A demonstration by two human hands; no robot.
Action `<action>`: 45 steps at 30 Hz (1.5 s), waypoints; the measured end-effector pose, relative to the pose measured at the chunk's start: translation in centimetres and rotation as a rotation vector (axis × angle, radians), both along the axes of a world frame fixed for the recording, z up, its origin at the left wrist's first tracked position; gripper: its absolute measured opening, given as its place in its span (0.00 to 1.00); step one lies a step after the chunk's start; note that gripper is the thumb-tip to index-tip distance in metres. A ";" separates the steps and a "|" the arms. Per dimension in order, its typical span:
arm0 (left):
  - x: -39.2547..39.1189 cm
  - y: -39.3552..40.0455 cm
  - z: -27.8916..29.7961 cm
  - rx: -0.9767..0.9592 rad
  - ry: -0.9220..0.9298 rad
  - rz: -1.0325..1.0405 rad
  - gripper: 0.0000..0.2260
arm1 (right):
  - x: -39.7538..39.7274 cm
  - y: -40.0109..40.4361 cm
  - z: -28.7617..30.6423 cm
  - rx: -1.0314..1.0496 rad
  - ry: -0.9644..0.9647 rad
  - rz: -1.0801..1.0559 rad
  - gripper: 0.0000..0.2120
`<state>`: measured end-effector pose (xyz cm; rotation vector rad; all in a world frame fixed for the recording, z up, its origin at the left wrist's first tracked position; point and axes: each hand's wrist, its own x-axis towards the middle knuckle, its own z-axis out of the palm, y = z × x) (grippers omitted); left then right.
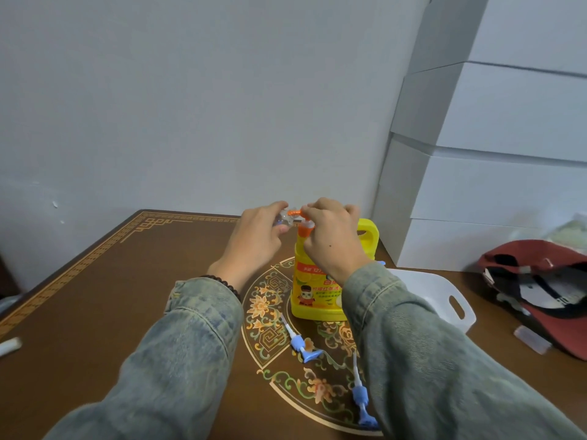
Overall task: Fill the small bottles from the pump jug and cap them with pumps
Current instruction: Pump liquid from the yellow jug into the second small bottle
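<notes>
The left hand [254, 236] gripped a small bottle [282, 220] at the spout [293, 213] of the jug [320, 281] on the worktop [95, 296]. The right hand [333, 239] was clenched over the pump. Keeping mouth under nozzle and pressing slowly would likely avoid spills. Two blue pumps [301, 344] lay nearby.

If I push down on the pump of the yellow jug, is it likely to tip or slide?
Probably not: the yellow jug stands upright on a wide flat base. It looks large, so likely heavy. The right hand on its orange pump steadies it.
</notes>
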<state>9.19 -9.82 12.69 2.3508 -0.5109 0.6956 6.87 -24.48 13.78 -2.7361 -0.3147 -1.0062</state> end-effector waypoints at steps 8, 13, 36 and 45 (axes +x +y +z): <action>-0.1 -0.2 -0.2 0.029 -0.031 -0.019 0.14 | -0.3 -0.1 -0.1 0.052 0.003 0.010 0.14; 0.5 0.0 0.6 0.030 -0.079 -0.037 0.14 | 0.3 -0.9 1.0 0.065 0.001 0.033 0.12; 0.0 -0.2 -0.5 -0.038 -0.036 -0.051 0.14 | 0.4 -0.2 -0.6 0.159 0.014 0.060 0.13; -0.2 -0.1 -0.5 -0.035 -0.026 -0.064 0.12 | 0.5 -0.1 -0.4 0.116 0.028 0.028 0.13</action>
